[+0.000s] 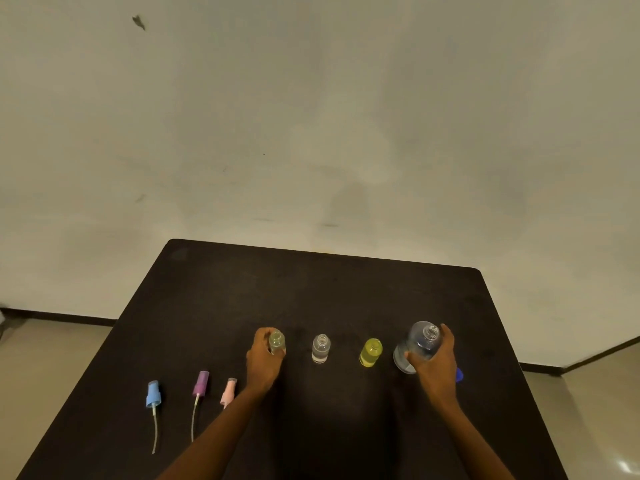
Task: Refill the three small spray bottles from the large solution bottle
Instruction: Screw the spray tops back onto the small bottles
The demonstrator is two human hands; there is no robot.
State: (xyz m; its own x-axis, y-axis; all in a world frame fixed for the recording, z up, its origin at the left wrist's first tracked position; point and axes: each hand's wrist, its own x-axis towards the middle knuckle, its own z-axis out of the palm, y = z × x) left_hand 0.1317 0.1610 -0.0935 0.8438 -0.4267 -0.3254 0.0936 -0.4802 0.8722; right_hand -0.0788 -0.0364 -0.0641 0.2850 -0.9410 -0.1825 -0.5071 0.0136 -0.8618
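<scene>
Three small uncapped bottles stand in a row on the black table (311, 292): a pale green one (277, 342), a clear one (321, 348) and a yellow one (371, 352). My left hand (264, 358) grips the pale green bottle from its left side. The large clear solution bottle (419, 344) stands uncapped at the right end of the row, with my right hand (434, 362) wrapped around its near right side. Both bottles appear to rest on the table.
Three spray heads lie to the left: a blue one (153, 394), a purple one (200, 384) and a pink one (228, 392), the first two with dip tubes trailing toward me. A blue cap (459, 375) peeks out behind my right hand. A wall stands beyond the table's far edge.
</scene>
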